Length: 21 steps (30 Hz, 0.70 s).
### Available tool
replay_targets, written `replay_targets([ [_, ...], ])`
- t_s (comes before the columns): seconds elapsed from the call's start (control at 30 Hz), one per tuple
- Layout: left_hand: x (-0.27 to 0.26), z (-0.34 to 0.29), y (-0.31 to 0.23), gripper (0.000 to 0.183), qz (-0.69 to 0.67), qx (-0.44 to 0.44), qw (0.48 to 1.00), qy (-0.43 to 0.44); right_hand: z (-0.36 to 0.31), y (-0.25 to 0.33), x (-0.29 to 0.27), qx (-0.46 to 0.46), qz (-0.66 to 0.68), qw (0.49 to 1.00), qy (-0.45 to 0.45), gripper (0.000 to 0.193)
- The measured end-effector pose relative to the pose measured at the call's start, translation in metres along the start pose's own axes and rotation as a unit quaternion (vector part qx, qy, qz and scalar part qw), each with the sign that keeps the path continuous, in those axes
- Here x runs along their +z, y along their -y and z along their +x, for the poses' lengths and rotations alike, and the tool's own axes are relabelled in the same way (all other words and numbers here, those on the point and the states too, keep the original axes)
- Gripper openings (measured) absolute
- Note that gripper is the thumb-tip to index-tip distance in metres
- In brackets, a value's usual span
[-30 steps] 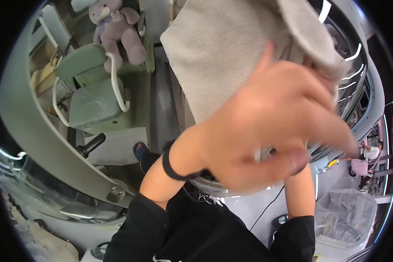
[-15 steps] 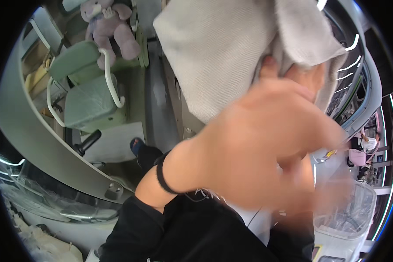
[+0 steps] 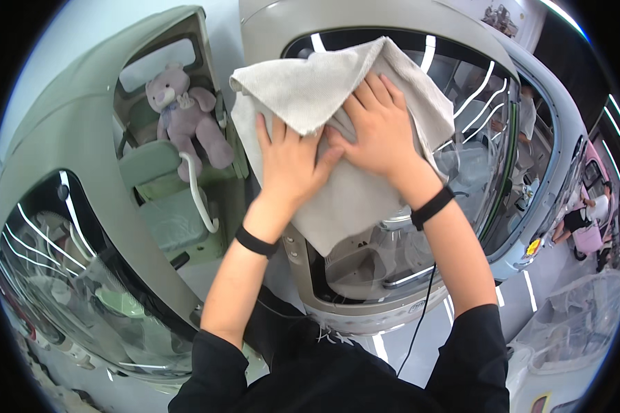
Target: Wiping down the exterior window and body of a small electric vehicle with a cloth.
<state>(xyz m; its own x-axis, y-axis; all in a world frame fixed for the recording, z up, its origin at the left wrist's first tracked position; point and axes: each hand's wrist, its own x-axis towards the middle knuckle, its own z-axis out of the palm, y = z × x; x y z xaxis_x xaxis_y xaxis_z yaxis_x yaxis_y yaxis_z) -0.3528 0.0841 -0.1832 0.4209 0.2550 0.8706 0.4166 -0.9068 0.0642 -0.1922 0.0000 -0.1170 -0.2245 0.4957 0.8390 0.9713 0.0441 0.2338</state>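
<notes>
A light grey cloth (image 3: pixel 344 199) is spread against the glass of a small beige vehicle, its upper part folded over in a flap. My left hand (image 3: pixel 287 162) lies on the cloth with fingers stretched upward; the flap's edge meets some of its fingertips, which are partly hidden. To its right, my right hand (image 3: pixel 379 127) presses flat on the cloth with fingers extended, near the flap's right side. The two thumbs come close together. Behind the cloth, the windshield (image 3: pixel 430 148) reflects several strip lights.
A green vehicle stands at left with an open side, a green seat (image 3: pixel 179 220) and a pinkish teddy bear (image 3: pixel 186 113) inside. A black cable (image 3: pixel 420 320) hangs down the front. At right are a light blue vehicle (image 3: pixel 572 127), plastic-wrapped seat (image 3: pixel 565 330) and a distant person (image 3: pixel 596 210).
My left hand, blurred earlier and crossing in front of the right, now rests on the cloth at left. The view has shifted, showing more of the windshield and both vehicles.
</notes>
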Motion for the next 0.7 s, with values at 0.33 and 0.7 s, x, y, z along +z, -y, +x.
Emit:
replay_targets([
  [0.33,0.037,0.157,-0.072,0.067,0.075,0.17,0.982,-0.013,-0.007,-0.117,-0.032,0.171,-0.047,0.977,-0.115,0.07],
  [0.7,0.12,0.143,-0.207,0.074,0.065,0.247,0.959,0.124,-0.18,-0.173,-0.051,0.369,-0.069,0.919,-0.119,0.061],
])
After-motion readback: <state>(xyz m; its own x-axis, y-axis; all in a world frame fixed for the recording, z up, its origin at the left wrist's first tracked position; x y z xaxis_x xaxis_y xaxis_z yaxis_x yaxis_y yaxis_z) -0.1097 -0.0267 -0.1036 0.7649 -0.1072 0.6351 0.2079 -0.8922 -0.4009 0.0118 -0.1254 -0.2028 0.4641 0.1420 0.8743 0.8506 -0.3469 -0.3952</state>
